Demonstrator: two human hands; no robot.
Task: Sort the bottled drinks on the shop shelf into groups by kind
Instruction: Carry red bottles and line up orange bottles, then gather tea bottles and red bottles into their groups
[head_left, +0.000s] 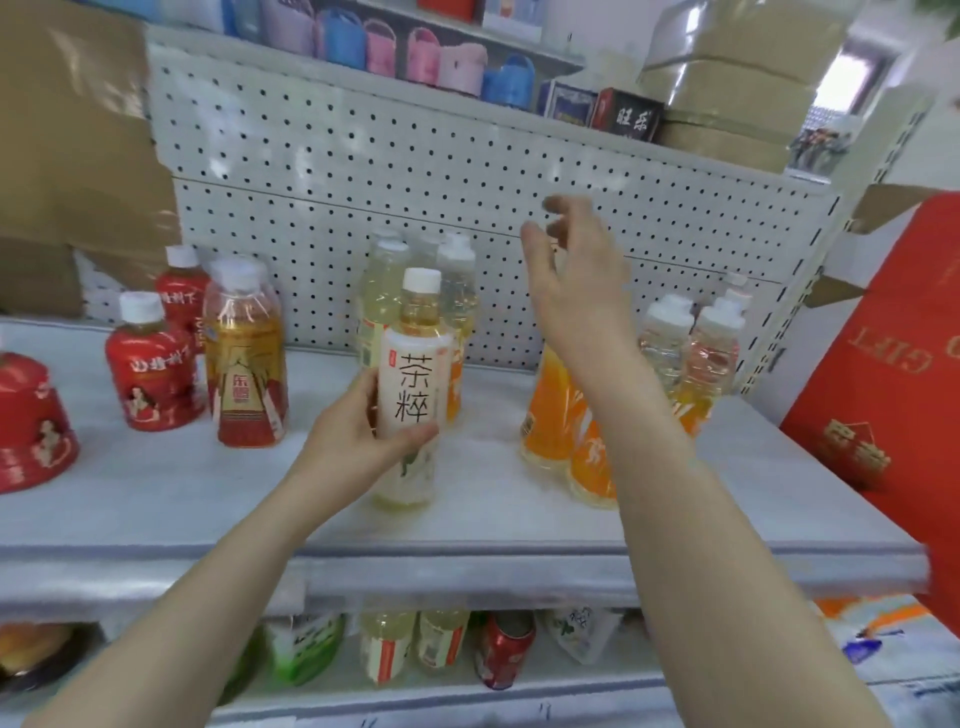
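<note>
My left hand (358, 431) grips a white-labelled tea bottle (413, 384) with a white cap, upright near the middle of the grey shelf (208, 519). My right hand (576, 275) hovers above the shelf, fingers loosely spread, holding nothing. Its forearm partly hides two orange drink bottles (550, 431). Pale yellow bottles (384, 296) stand behind the tea bottle. Two red-labelled bottles (150, 374) and a gold-and-red bottle (244, 358) stand at the left. Clear pale bottles (691, 343) stand at the back right.
A white pegboard (415, 171) backs the shelf. A red tin (31, 421) sits at the far left, a red gift box (893, 364) at the right. Cardboard (78, 156) leans at the upper left. The lower shelf holds bottles and a red can (506, 654).
</note>
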